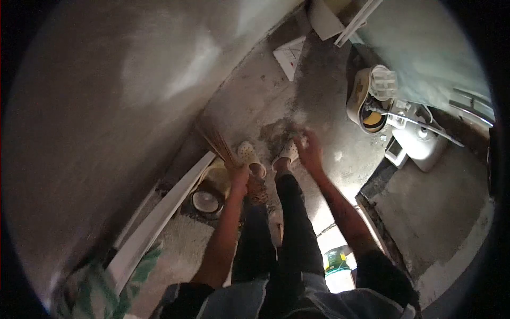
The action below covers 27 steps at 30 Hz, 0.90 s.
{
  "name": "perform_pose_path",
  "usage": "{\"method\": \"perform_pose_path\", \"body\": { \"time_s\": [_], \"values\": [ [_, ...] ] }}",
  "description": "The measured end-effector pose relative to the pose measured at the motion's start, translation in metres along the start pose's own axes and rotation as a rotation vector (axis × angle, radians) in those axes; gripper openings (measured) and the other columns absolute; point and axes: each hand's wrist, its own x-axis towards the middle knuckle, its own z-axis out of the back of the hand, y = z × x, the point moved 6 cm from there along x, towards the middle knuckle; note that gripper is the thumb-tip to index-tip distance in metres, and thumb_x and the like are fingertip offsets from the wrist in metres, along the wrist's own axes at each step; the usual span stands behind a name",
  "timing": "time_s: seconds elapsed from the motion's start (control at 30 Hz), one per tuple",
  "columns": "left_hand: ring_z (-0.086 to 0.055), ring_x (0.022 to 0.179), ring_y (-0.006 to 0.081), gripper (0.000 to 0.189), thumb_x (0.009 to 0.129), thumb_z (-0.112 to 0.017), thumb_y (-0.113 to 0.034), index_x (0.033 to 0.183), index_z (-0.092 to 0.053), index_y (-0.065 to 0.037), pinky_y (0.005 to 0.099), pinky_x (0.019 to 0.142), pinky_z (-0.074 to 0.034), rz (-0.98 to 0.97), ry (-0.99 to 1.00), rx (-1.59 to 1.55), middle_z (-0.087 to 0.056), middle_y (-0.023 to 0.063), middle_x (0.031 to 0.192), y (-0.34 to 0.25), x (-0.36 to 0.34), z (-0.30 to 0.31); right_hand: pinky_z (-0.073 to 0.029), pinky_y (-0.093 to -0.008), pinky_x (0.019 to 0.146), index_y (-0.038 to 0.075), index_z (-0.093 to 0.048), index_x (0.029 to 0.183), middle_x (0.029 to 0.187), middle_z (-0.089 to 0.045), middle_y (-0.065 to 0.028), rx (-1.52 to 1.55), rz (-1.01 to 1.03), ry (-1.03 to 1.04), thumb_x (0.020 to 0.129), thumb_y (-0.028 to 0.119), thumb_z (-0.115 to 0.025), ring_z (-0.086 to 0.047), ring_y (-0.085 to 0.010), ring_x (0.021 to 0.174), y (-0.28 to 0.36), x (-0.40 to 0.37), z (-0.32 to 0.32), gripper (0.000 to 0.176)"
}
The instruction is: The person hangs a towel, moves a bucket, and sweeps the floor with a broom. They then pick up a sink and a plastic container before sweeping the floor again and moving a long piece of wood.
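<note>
My left hand is closed around a stick broom, a bundle of thin brown sticks. Its narrow sticks point up and left towards the wall, and the other end shows below my fist beside my leg. My right hand hangs low over the floor with curled fingers, right by my right clog. A small whitish thing shows at those fingers; I cannot tell what it is. My left clog, cream with holes, stands just right of the broom. A dark damp-looking patch of dirt lies ahead of my feet.
Left of my legs sit a yellowish container and a white board. A white flat carton lies farther ahead. At right stand a cluttered tub and a whitish jug. A green-lidded bucket is near my right thigh.
</note>
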Motion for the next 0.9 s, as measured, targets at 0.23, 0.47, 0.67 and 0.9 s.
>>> {"method": "perform_pose_path", "body": {
  "time_s": [0.23,0.47,0.67,0.9],
  "values": [
    [-0.055,0.098,0.0428,0.069,0.088,-0.053,-0.026,0.142,-0.016,-0.004,0.0441,0.083,-0.045,-0.395,-0.002,0.202,-0.054,0.0313,0.105,0.023,0.025,-0.133,-0.046,-0.0450,0.083,-0.001,-0.061,0.100,0.102,-0.062,-0.0230,-0.570,-0.057,0.133,0.079,0.049,-0.060,-0.060,-0.0372,0.096,-0.164,0.267,-0.131,0.054],
    [-0.057,0.101,0.0397,0.068,0.086,-0.056,-0.020,0.141,-0.019,-0.004,0.0425,0.084,-0.047,-0.654,-0.124,0.633,-0.055,0.0261,0.111,0.004,0.035,-0.040,-0.049,-0.0423,0.074,-0.001,-0.065,0.087,0.091,-0.065,-0.0193,0.058,-0.337,0.017,0.075,0.053,-0.062,-0.064,-0.0340,0.086,-0.228,0.363,-0.185,0.055],
    [-0.060,0.087,0.0439,0.070,0.085,-0.057,-0.025,0.144,-0.021,-0.012,0.0483,0.075,-0.047,-0.441,0.005,0.770,-0.062,0.0272,0.091,0.017,0.105,-0.031,-0.048,-0.0413,0.078,0.001,-0.061,0.104,0.095,-0.065,-0.0189,-0.227,-0.178,-0.158,0.070,0.038,-0.069,-0.063,-0.0348,0.087,-0.208,0.326,-0.136,0.051],
    [-0.060,0.085,0.0427,0.079,0.081,-0.057,-0.016,0.146,-0.012,-0.016,0.0497,0.075,-0.046,-0.616,-0.091,0.851,-0.061,0.0273,0.090,-0.099,0.047,-0.042,-0.047,-0.0394,0.073,0.003,-0.060,0.103,0.088,-0.065,-0.0172,-0.120,-0.108,-0.210,0.073,0.037,-0.069,-0.063,-0.0328,0.083,-0.203,0.284,-0.027,0.046]
  ]
}}
